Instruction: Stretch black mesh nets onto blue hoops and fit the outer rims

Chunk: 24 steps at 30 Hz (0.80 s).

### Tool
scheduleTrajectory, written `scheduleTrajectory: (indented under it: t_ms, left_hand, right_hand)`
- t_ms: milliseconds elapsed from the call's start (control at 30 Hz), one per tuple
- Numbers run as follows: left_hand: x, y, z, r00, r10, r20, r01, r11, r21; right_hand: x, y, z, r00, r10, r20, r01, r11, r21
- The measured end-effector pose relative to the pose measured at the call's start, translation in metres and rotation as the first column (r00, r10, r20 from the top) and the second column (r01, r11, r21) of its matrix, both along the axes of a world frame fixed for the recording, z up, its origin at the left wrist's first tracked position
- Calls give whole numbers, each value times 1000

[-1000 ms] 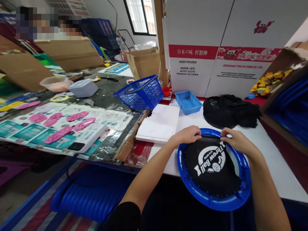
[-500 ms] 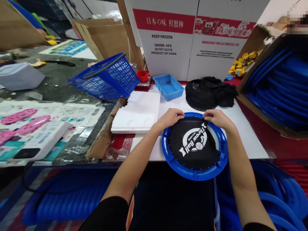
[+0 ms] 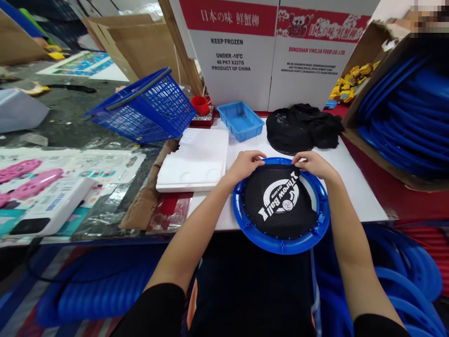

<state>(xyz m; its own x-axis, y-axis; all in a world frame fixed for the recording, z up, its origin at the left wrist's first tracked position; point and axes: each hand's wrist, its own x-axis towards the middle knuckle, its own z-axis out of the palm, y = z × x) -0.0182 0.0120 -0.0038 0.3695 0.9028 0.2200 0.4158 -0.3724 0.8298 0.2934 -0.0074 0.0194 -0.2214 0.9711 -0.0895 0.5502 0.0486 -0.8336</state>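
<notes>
A blue plastic ring lies flat at the front edge of the table, with a black mesh printed "Throw Ball" in white across it. The mesh leaves a gap at the ring's right side, where a pale strip shows. At the far left part of the rim, my left hand pinches the mesh edge. My right hand has thumb and finger closed on the mesh edge at the far right. Behind the ring is a pile of black mesh pieces.
A light-blue tray stands behind the white foam slab. A blue basket tilts at the left, near a red cup. White cartons stand at the back. On the right, a cardboard box holds many blue rings.
The view has shifted slightly, so the scene sits a little higher and further left. Both hands stay at the ring's far rim, their fingers slightly adjusted on the mesh edge.
</notes>
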Motion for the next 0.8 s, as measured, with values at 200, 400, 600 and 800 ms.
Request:
scheduleTrajectory:
  t_ms: [200, 400, 600, 800]
  left_hand:
    - [1, 2, -3, 1000, 8, -18, -8, 1000, 2]
    - [1, 5, -5, 998, -25, -51, 25, 1000, 5]
    - [0, 0, 3, 999, -18, -31, 17, 999, -34]
    - [1, 0, 2, 1000, -6, -25, 5, 1000, -20]
  right_hand:
    - [0, 2, -4, 998, -59, 15, 59, 998, 4]
    - [0, 3, -5, 999, -46, -12, 46, 999, 6]
    - [1, 6, -9, 998, -56, -33, 57, 998, 14]
    - [-5, 3, -7, 995, -41, 90, 30, 992, 120]
